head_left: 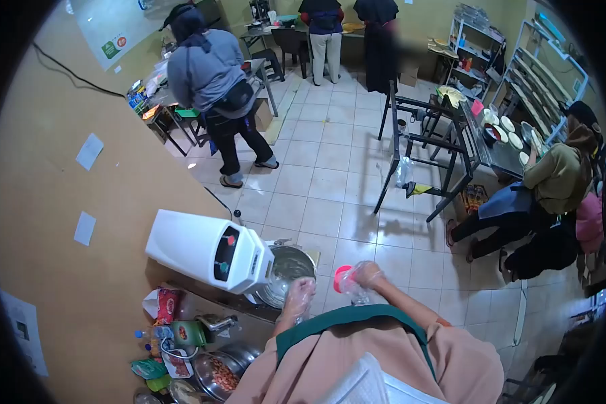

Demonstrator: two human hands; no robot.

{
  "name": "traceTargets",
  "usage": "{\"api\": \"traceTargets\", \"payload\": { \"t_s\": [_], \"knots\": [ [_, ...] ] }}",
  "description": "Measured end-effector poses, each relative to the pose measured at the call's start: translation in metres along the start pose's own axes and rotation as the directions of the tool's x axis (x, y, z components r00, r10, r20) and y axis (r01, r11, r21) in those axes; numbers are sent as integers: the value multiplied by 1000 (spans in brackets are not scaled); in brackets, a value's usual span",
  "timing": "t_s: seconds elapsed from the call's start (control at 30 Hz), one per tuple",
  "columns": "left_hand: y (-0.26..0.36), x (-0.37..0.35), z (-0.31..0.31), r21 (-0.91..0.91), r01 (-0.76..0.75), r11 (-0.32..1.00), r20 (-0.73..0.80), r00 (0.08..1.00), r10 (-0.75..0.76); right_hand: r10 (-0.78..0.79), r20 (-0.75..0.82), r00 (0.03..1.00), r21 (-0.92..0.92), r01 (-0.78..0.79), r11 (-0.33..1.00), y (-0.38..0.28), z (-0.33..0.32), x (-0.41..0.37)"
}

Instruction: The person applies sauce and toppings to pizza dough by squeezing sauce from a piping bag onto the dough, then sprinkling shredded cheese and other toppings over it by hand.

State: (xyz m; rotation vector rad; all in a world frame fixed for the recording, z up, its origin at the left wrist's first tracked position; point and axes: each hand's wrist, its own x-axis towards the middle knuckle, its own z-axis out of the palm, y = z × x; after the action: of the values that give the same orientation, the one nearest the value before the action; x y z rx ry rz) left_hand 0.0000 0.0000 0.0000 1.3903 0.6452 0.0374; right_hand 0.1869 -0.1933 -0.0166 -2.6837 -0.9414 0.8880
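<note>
A white stand mixer stands at my left front, with a metal mixing bowl beneath its head. Smears of pale mixture show inside the bowl. My left hand, in a clear plastic glove, is at the bowl's near right rim with its fingers curled; whether it grips the rim or something small is hidden. My right hand, also in a clear glove, is closed around a small pink plastic cup, apart from the bowl on its right.
Beside the mixer sit a bowl of reddish pieces, a green container and packets. A black metal frame stands on the tiled floor. Co-workers stand at the tables left, back and right; white round containers line the right table.
</note>
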Motion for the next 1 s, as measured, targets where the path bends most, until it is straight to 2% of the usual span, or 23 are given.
{"api": "traceTargets", "payload": {
  "t_s": [0.07,0.1,0.2,0.3,0.33,0.4,0.43,0.47,0.53,0.57,0.6,0.63,0.7,0.73,0.77,0.83,0.93,1.0],
  "knots": [
    [33,-10,-7,-39,39,998,-34,999,-41,-22,-47,999,47,24,999,-17,-11,-5],
    [46,54,114,-131,12,991,44,999,-6,47,-53,998,-39,-49,998,100,-92,6],
    [93,87,99,43,-53,998,39,998,51,9,-107,994,91,1,996,96,-125,60],
    [93,128,87,-4,-53,999,-63,997,52,-24,-123,992,228,51,972,95,-155,111],
    [89,143,80,-104,0,995,-93,996,-10,-34,-128,991,279,69,958,94,-161,133],
    [83,179,61,-125,33,992,-165,985,-54,-76,-216,973,324,145,935,96,-165,192],
    [90,202,55,-140,46,989,-196,978,-73,-66,-204,977,334,133,933,91,-183,212],
    [96,227,49,-96,147,985,-261,951,-167,-53,-189,980,346,117,931,86,-199,231],
    [93,290,29,-408,198,891,-154,947,-281,-52,-155,987,326,101,940,90,-217,283],
    [85,325,18,-546,225,807,-87,943,-321,-135,-133,982,187,158,970,99,-223,315],
    [48,374,3,-645,188,741,30,975,-221,-210,-98,973,44,215,976,113,-228,346],
    [56,424,-6,-562,142,815,19,987,-158,-282,-62,957,-105,275,956,122,-247,381],
    [86,505,3,-393,51,918,17,999,-48,-61,-189,980,216,102,971,130,-299,419],
    [123,530,17,-261,11,965,-28,999,-19,71,-201,977,382,11,924,136,-315,424],
    [180,562,30,-116,-39,992,-66,997,31,25,-238,971,265,40,963,150,-327,446],
    [252,620,43,-80,-131,988,37,990,134,-88,-305,948,26,101,995,183,-351,508],
    [326,712,51,48,-204,978,114,974,197,174,-399,901,334,-34,942,191,-415,547],
    [341,774,61,-51,-258,965,187,947,263,174,-426,888,325,-30,945,215,-436,590]
  ]
}}
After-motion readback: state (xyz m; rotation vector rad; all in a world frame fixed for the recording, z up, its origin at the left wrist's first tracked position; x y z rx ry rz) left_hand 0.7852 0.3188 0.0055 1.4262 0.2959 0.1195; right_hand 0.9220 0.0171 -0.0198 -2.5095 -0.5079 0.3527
